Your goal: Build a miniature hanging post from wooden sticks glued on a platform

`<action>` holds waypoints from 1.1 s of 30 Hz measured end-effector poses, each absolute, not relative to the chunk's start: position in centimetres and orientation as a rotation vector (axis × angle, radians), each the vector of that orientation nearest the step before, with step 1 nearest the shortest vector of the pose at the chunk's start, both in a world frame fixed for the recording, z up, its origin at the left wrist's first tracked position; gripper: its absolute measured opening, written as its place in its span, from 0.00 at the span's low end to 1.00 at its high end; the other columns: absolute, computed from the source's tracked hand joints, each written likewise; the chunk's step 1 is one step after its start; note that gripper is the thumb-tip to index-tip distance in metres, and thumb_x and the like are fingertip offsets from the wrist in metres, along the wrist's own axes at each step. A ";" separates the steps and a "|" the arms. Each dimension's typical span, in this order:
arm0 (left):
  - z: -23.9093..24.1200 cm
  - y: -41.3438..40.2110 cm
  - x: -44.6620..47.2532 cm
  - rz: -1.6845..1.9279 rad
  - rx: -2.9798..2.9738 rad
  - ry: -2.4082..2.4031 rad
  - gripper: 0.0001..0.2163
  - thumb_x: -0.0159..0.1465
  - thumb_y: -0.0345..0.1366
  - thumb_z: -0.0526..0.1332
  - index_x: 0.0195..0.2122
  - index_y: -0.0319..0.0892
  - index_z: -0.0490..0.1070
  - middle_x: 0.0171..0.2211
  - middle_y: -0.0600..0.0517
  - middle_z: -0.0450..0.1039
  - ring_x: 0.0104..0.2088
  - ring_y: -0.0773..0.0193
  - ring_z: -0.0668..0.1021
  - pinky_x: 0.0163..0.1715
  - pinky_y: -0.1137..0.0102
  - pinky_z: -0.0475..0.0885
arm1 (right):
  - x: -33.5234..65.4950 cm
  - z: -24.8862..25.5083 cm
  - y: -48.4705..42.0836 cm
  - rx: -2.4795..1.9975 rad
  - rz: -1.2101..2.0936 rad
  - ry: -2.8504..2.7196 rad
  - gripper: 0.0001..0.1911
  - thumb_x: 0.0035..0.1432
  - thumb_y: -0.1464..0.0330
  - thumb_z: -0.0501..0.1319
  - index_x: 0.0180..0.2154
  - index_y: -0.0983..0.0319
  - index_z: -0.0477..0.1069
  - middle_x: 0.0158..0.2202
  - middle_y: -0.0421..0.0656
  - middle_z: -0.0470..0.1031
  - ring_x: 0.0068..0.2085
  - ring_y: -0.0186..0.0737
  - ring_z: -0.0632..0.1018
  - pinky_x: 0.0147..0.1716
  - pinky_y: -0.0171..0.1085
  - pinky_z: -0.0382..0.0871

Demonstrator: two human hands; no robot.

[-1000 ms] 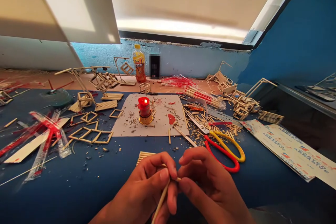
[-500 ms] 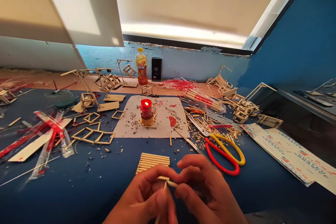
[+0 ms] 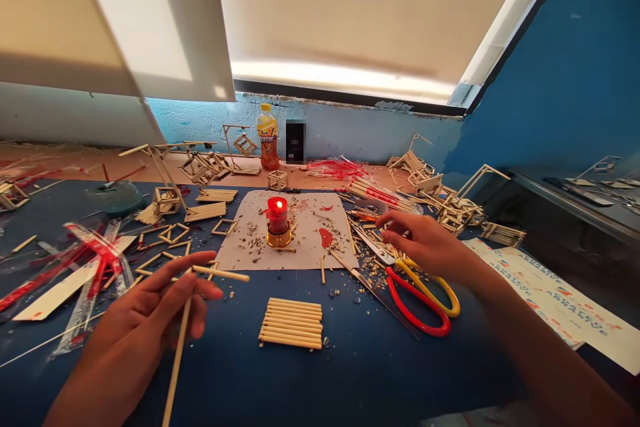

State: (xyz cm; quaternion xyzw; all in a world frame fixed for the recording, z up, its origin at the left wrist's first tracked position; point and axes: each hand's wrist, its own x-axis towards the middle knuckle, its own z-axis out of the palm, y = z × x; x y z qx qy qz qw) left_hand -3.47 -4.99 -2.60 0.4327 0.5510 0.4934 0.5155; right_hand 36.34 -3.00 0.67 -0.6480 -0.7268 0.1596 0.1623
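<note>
At the lower left of the frame, your left hand (image 3: 145, 320) is pinching a long stick (image 3: 176, 367) slanting down toward the bottom edge, while a shorter stick (image 3: 223, 273) is jutting rightward from the same fingertips. Your right hand (image 3: 430, 247), right of centre, is curling near the scissors (image 3: 392, 290) and the cut stick pieces (image 3: 369, 259); you cannot tell whether it is grasping anything. Below centre, a flat raft of sticks (image 3: 291, 323) is lying on the table (image 3: 350, 373). Above it, a red candle (image 3: 278, 213) is burning on a pale sheet (image 3: 305, 259).
</note>
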 end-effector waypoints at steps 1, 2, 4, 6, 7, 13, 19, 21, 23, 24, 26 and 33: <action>-2.3 -4.8 -3.0 1.179 1.062 1.323 0.21 0.58 0.43 0.75 0.51 0.43 0.80 0.27 0.55 0.83 0.19 0.70 0.74 0.16 0.82 0.66 | 36.2 0.4 -1.8 -1.828 0.467 -2.104 0.13 0.73 0.62 0.57 0.51 0.59 0.76 0.38 0.42 0.83 0.33 0.40 0.80 0.31 0.37 0.71; -2.0 -4.8 -2.6 1.182 1.080 1.319 0.22 0.58 0.44 0.75 0.51 0.43 0.79 0.28 0.54 0.84 0.19 0.70 0.74 0.15 0.82 0.65 | 35.8 0.1 -0.7 -1.816 0.473 -2.133 0.12 0.72 0.63 0.59 0.52 0.59 0.76 0.40 0.42 0.83 0.36 0.39 0.81 0.34 0.37 0.73; -1.7 -4.9 -1.6 1.178 1.102 1.319 0.22 0.58 0.44 0.75 0.52 0.43 0.78 0.29 0.54 0.84 0.19 0.71 0.73 0.14 0.82 0.64 | 34.6 -0.8 1.1 -1.833 0.455 -2.183 0.12 0.71 0.64 0.61 0.53 0.61 0.75 0.41 0.43 0.82 0.39 0.40 0.82 0.41 0.39 0.76; -1.6 -5.2 -0.9 1.174 1.116 1.330 0.22 0.59 0.44 0.75 0.52 0.43 0.77 0.29 0.54 0.84 0.19 0.70 0.74 0.15 0.81 0.66 | 33.3 -1.9 2.2 -1.893 0.406 -2.212 0.14 0.71 0.62 0.63 0.54 0.62 0.74 0.45 0.44 0.81 0.43 0.43 0.82 0.46 0.45 0.78; -1.6 -5.4 -0.8 1.180 1.125 1.333 0.21 0.59 0.44 0.75 0.52 0.44 0.76 0.29 0.54 0.84 0.19 0.69 0.74 0.15 0.80 0.67 | 32.7 -2.4 2.6 -1.929 0.382 -2.222 0.16 0.71 0.61 0.64 0.55 0.62 0.74 0.48 0.46 0.80 0.45 0.44 0.82 0.47 0.48 0.79; -1.6 -6.3 -0.5 1.210 1.188 1.338 0.25 0.60 0.50 0.75 0.52 0.46 0.72 0.29 0.52 0.85 0.21 0.63 0.79 0.14 0.77 0.71 | 30.8 -3.9 3.5 -2.098 0.324 -2.233 0.17 0.71 0.62 0.65 0.58 0.61 0.73 0.57 0.49 0.77 0.52 0.48 0.81 0.51 0.51 0.79; -1.2 -7.8 0.9 1.385 1.133 1.319 0.25 0.55 0.54 0.77 0.46 0.51 0.68 0.25 0.55 0.83 0.17 0.63 0.78 0.11 0.78 0.68 | 31.1 -3.6 4.4 -2.135 0.352 -2.242 0.17 0.71 0.62 0.65 0.57 0.61 0.73 0.55 0.48 0.78 0.49 0.46 0.82 0.48 0.49 0.80; -0.8 -8.2 1.2 1.461 1.102 1.326 0.24 0.54 0.52 0.78 0.39 0.51 0.65 0.27 0.57 0.84 0.17 0.64 0.78 0.13 0.78 0.70 | 31.4 -3.4 4.4 -2.117 0.355 -2.255 0.17 0.71 0.62 0.65 0.57 0.61 0.73 0.54 0.48 0.78 0.48 0.45 0.82 0.47 0.48 0.81; -0.6 -8.4 1.2 1.464 1.153 1.316 0.24 0.55 0.50 0.78 0.36 0.50 0.62 0.28 0.57 0.84 0.18 0.65 0.78 0.17 0.76 0.75 | 31.8 -3.1 4.1 -2.073 0.340 -2.291 0.17 0.71 0.61 0.64 0.57 0.61 0.73 0.53 0.48 0.78 0.47 0.44 0.82 0.46 0.47 0.81; -0.5 -8.4 1.2 1.456 1.198 1.316 0.23 0.56 0.50 0.77 0.35 0.50 0.62 0.27 0.57 0.84 0.19 0.64 0.79 0.19 0.76 0.76 | 32.0 -2.9 3.9 -2.035 0.322 -2.321 0.17 0.71 0.61 0.64 0.57 0.61 0.73 0.53 0.47 0.79 0.46 0.44 0.82 0.46 0.47 0.81; -0.5 -8.4 1.2 1.451 1.266 1.329 0.21 0.58 0.49 0.76 0.34 0.50 0.62 0.27 0.56 0.83 0.23 0.63 0.81 0.22 0.76 0.76 | 32.4 -2.7 3.2 -1.912 0.272 -2.413 0.18 0.71 0.62 0.64 0.58 0.61 0.73 0.54 0.48 0.78 0.49 0.46 0.82 0.48 0.49 0.80; -2.3 -8.8 0.6 1.285 1.338 1.452 0.16 0.60 0.51 0.74 0.38 0.50 0.71 0.40 0.53 0.87 0.29 0.60 0.84 0.20 0.76 0.72 | 34.4 -2.7 2.8 -1.513 0.001 -2.778 0.31 0.68 0.83 0.53 0.68 0.58 0.65 0.44 0.49 0.82 0.42 0.45 0.83 0.40 0.39 0.73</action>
